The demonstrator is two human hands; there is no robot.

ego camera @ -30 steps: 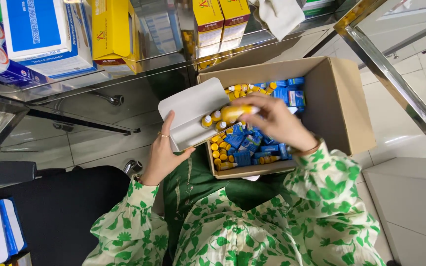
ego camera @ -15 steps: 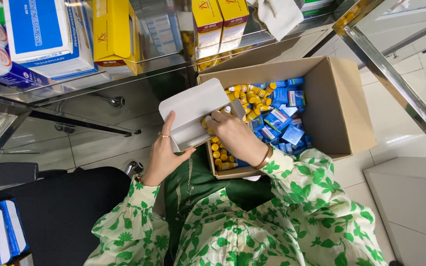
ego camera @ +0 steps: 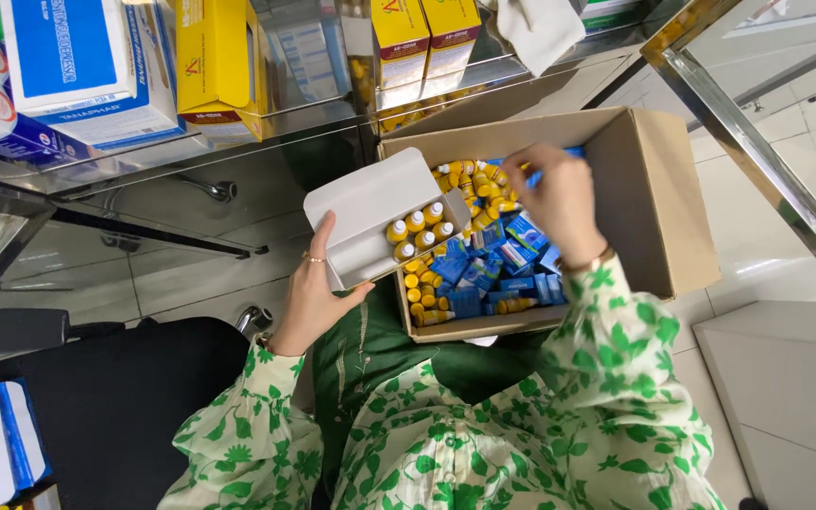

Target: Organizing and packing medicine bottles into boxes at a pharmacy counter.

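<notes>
Right hand (ego camera: 559, 194) now deeper in cardboard carton (ego camera: 658, 203), fingers' grip hidden; left hand (ego camera: 312, 297) clasping white box (ego camera: 365, 212).

Left hand (ego camera: 309, 297): at about 9 o'clock from the body's midline, palm up, thumb raised toward 12 o'clock, fingers cupped upward (a ring shows on one finger).
Left arm: bent, forearm running up from 6 o'clock, floral sleeve to the wrist.
Right hand (ego camera: 559, 198): out toward 1 o'clock, back of hand up, fingers curled down, tips hidden.
Right arm: stretched forward, sleeve gathered at the wrist.
</notes>
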